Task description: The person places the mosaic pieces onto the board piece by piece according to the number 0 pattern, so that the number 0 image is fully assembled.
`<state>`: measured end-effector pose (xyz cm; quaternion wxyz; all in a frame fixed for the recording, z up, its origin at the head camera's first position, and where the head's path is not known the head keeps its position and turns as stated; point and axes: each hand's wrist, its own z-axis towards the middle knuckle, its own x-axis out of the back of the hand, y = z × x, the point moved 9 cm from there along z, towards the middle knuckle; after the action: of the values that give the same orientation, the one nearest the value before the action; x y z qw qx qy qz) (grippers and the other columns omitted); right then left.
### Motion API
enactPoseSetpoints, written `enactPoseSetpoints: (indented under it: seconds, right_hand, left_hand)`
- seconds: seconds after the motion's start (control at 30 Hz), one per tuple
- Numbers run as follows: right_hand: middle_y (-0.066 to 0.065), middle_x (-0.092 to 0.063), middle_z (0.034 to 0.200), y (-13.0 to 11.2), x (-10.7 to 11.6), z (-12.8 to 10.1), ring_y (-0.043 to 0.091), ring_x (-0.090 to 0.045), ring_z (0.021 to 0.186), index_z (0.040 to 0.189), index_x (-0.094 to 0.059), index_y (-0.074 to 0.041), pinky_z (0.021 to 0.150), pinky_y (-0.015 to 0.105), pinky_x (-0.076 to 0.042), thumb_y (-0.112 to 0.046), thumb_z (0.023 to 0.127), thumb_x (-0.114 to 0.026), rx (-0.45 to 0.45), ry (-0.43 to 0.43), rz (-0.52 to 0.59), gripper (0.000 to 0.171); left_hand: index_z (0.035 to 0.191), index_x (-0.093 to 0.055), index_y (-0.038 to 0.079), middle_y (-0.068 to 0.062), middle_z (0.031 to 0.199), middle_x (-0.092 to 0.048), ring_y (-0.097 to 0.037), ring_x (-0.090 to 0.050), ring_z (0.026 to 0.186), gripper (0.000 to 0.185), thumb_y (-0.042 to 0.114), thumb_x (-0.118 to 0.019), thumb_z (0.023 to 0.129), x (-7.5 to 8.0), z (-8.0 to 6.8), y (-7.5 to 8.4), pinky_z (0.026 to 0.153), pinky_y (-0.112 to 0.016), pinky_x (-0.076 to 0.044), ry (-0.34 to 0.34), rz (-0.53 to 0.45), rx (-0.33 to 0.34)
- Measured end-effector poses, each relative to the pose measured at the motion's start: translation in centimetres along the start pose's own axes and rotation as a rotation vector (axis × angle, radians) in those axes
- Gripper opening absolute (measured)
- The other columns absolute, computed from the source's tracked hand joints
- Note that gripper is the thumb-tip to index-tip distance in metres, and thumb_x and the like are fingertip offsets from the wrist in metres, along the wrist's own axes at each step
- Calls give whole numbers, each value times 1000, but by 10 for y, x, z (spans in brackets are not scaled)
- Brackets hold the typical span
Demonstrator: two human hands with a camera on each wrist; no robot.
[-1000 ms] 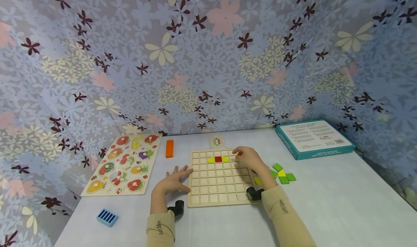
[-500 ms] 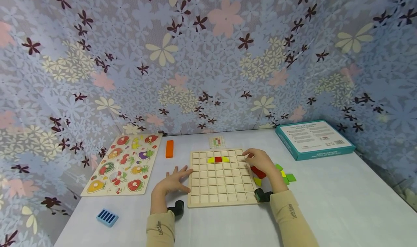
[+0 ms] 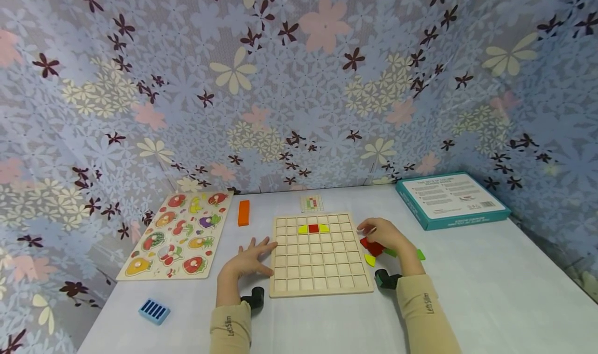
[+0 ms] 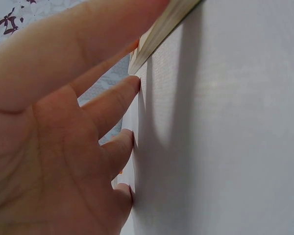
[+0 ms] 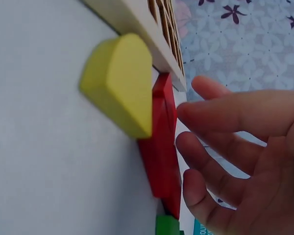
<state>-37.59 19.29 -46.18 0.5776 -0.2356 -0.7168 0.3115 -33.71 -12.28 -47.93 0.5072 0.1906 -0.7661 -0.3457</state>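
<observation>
Pale wood is making up the gridded board point(image 3: 322, 271) lying before you on the white table point(image 3: 327, 325). Your left hand point(image 3: 248, 259) is resting at its left edge, fingers spread apart, thumb and index finger touching the rim. Your right hand point(image 3: 384, 233) is hovering at the red blocks point(image 3: 374, 247) just beside the board's right edge, its fingers loosely bent and standing apart; whether a tip is touching red, you cannot tell. One yellow block point(image 3: 370, 260) is lying nearer you, and green blocks point(image 3: 420, 254) are partly hiding behind your wrist. On the board, a red tile point(image 3: 313, 228) is sitting between two yellow tiles point(image 3: 303, 229). Beyond it, a patterned card point(image 3: 311, 203) is lying flat.
</observation>
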Motion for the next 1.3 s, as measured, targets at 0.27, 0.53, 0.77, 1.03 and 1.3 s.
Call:
enactPoseSetpoints:
  seconds: [0.27, 0.53, 0.77, 1.03, 1.3]
  right_hand:
    - [12, -60, 101, 4, -4, 0, 25, -51, 87, 105, -63, -3, 75, 37, -51, 4, 75, -61, -18, -41, -1, 31]
    - [15, -57, 100, 8, -2, -2, 26, -50, 85, 104, -62, -3, 73, 35, -49, 4, 76, -62, -33, -26, -31, 29]
    - [16, -57, 101, 11, 1, -3, 25, -51, 81, 105, -61, -2, 64, 30, -50, 5, 76, -59, -59, -5, -24, 29]
    - [18, -58, 101, 10, 3, -2, 25, -52, 82, 105, -61, -2, 68, 32, -51, 7, 76, -59, -53, -11, -46, 30]
    - [14, -54, 93, 8, 7, 1, 26, -49, 80, 107, -61, -3, 65, 29, -49, 6, 76, -62, -50, -2, -61, 33]
  left_hand:
    - [137, -46, 17, -8, 152, -23, -35, 4, 141, 78, 9, -78, 66, 0, 3, -3, 109, -57, 12, 6, -4, 17]
    - [137, -47, 17, -9, 152, -23, -35, 3, 141, 77, 8, -78, 67, -2, 2, -3, 109, -57, 13, 5, -10, 10]
    - [137, -46, 16, -10, 152, -23, -35, 3, 141, 77, 8, -77, 67, -1, 0, -1, 109, -57, 13, 1, -8, 6]
    - [138, -46, 16, -10, 152, -22, -36, 4, 141, 78, 8, -78, 66, 0, 2, -1, 109, -56, 14, 3, -8, 6]
    - [137, -46, 17, -9, 152, -23, -35, 3, 141, 79, 8, -78, 66, 0, 2, -2, 109, -56, 13, 8, -16, 10]
